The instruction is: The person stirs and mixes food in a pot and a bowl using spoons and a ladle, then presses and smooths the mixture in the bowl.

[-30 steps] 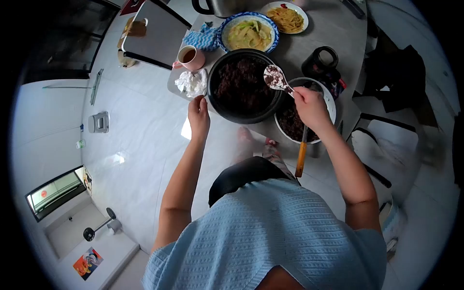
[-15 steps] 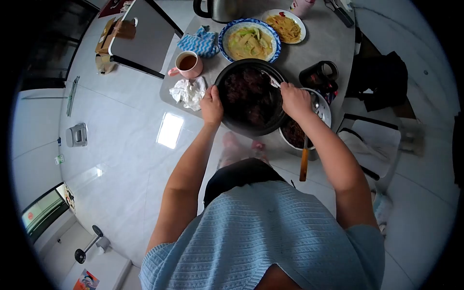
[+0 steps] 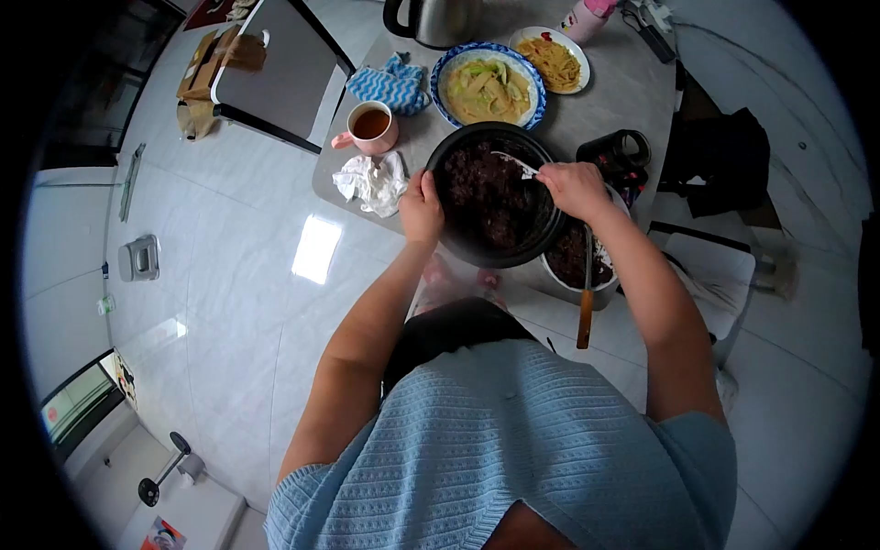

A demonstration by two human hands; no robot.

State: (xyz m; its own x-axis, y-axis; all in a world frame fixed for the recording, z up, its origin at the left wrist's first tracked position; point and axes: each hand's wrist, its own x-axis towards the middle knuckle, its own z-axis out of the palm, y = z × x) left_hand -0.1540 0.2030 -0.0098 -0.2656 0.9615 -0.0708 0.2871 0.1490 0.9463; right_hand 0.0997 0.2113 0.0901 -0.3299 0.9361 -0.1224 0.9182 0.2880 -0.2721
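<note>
My left hand [image 3: 422, 209] grips the left rim of a round black pot [image 3: 544, 213], thumb over the edge. In the pot lies a dark reddish-brown, sticky-looking mass [image 3: 486, 197]. My right hand [image 3: 574, 191] is closed around a pale spoon [image 3: 515, 163], whose head dips into the mass near the far side; its tip is hidden. Below my right forearm stands a white bowl [image 3: 621, 203] with similar dark food [image 3: 570, 257] in it. A metal utensil with an orange-brown handle [image 3: 585, 319] rests in that bowl, its handle sticking out toward me.
On the grey table [image 3: 417, 137] are a blue-rimmed dish of food [image 3: 490, 87], a plate of yellow strips [image 3: 553, 62], a pink mug [image 3: 370, 128], crumpled tissue [image 3: 372, 183], a blue-white cloth [image 3: 390, 84], a kettle [image 3: 445, 20] and a black mug [image 3: 616, 151]. A chair [image 3: 704, 275] stands right.
The spoon's head now reaches further toward the middle of the pot, and more of it shows. My left hand stays on the rim. The whole view has shifted slightly.
</note>
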